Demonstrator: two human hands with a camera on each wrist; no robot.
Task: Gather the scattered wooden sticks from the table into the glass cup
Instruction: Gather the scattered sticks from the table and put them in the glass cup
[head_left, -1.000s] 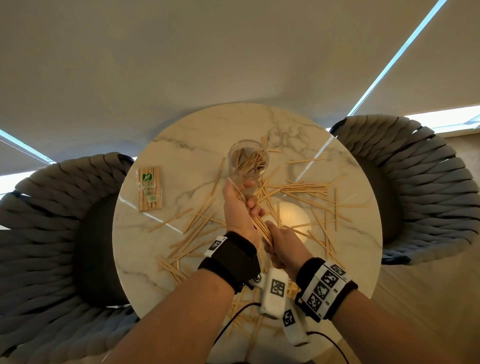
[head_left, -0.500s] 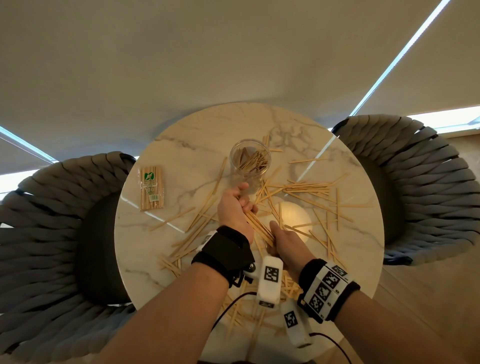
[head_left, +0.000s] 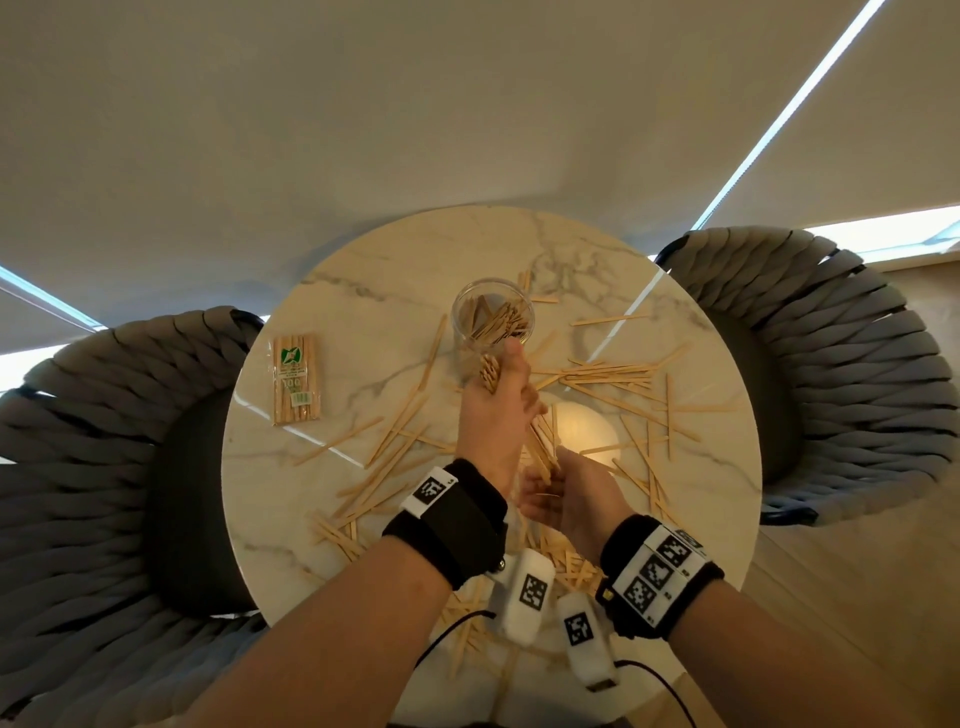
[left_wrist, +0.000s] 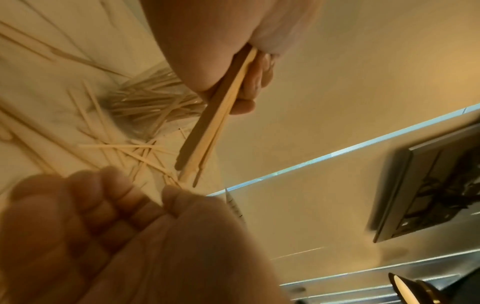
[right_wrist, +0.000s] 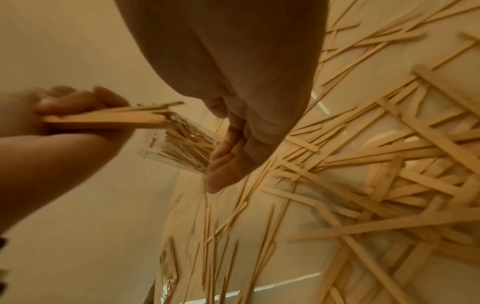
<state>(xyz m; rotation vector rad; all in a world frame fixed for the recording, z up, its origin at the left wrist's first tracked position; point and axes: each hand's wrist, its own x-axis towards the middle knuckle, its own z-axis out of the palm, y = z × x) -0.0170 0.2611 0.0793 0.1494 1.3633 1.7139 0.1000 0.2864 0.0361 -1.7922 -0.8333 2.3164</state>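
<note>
Bundle of wooden sticks (head_left: 489, 375) clamped in my left hand (head_left: 493, 410), tips just short of the glass cup (head_left: 492, 317) mid-desk. Light, stiff, slippery; I'd grip mid-length. My right hand (head_left: 566, 493) hangs empty, fingers loosely curled. Loose sticks (head_left: 613, 374) litter the desk (head_left: 363, 291); packet (head_left: 295, 379) at left, clear of my path.

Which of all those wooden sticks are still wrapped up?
The packet of sticks at the table's left side: sealed in clear wrap with a green label, while the others lie loose.

home sitting area: round marble table (head_left: 332, 291) at centre, woven armchairs (head_left: 852, 364) at both sides, framed picture (left_wrist: 428, 185) at right.
</note>
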